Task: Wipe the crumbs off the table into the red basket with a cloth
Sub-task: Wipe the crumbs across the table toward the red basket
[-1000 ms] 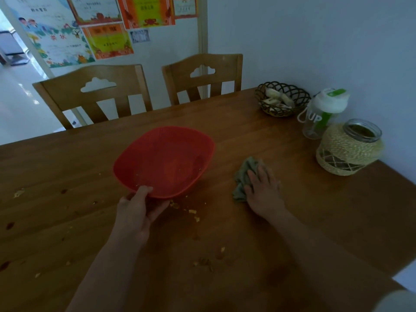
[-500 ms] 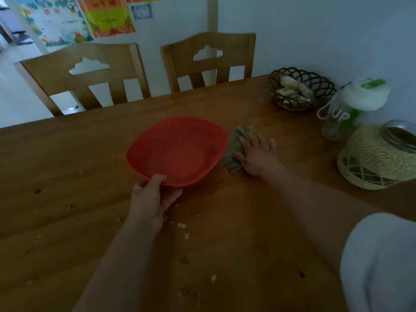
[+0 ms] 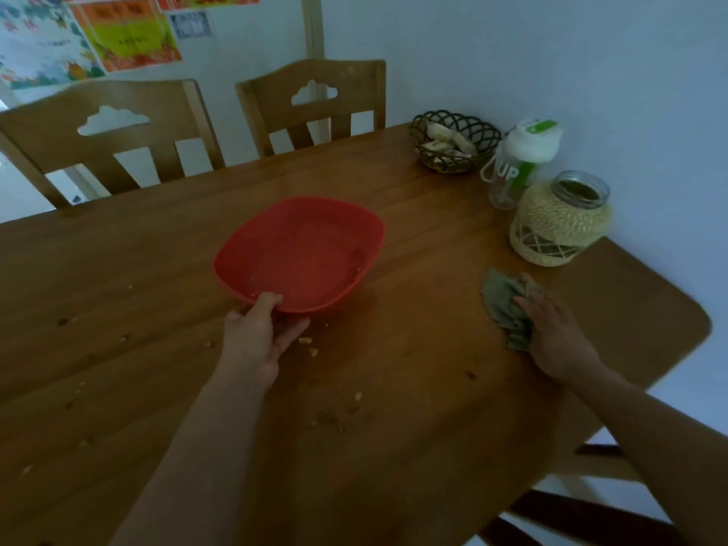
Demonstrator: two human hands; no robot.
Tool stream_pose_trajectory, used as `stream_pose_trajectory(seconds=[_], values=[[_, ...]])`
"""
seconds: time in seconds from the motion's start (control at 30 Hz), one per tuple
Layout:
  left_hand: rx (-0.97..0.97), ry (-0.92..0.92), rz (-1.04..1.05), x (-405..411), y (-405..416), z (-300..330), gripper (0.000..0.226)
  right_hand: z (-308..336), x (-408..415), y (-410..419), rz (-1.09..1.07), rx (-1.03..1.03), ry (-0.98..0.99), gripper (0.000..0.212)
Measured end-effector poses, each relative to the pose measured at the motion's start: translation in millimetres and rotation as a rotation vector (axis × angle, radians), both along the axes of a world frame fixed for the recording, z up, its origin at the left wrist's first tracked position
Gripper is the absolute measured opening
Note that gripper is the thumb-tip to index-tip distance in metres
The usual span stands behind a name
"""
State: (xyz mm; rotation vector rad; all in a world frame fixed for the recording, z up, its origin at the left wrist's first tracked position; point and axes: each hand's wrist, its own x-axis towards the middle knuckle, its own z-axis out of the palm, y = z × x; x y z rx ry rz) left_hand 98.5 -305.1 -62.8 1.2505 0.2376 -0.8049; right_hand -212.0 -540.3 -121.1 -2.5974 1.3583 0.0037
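The red basket (image 3: 303, 250) sits tilted on the wooden table (image 3: 413, 407), its near rim lifted. My left hand (image 3: 258, 336) grips that near rim, thumb over the edge and fingers under it. The grey-green cloth (image 3: 506, 305) lies crumpled to the right of the basket, well apart from it. My right hand (image 3: 557, 333) presses flat on the cloth's right part with straight fingers. Crumbs (image 3: 309, 346) lie just below the basket rim, more crumbs (image 3: 335, 415) nearer me, and a few are scattered at the left.
A twine-wrapped glass jar (image 3: 559, 220), a white-lidded bottle (image 3: 520, 163) and a dark wire basket (image 3: 453, 141) stand along the wall at the back right. Two wooden chairs (image 3: 311, 104) stand behind the table. The table's rounded corner (image 3: 693, 329) is close to my right hand.
My right hand has slid the cloth from beside the basket's right rim out to the right, near the jar. My left hand keeps its hold on the basket rim.
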Motion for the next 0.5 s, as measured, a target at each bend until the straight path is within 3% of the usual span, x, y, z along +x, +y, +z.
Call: stream_pose_trajectory(seconds=[0.13,0.4,0.5], values=[[-0.005,0.011,-0.030,-10,28,6,0.046,-2,4,62,-0.119,-0.027,-0.012,0.056],[-0.016,-0.018,0.015,7,89,14,0.048,-2,105,196,-0.138,0.105,0.062,0.058],[-0.010,-0.038,0.060,17,113,16,0.047,1,143,244,-0.061,0.025,0.107,0.055]])
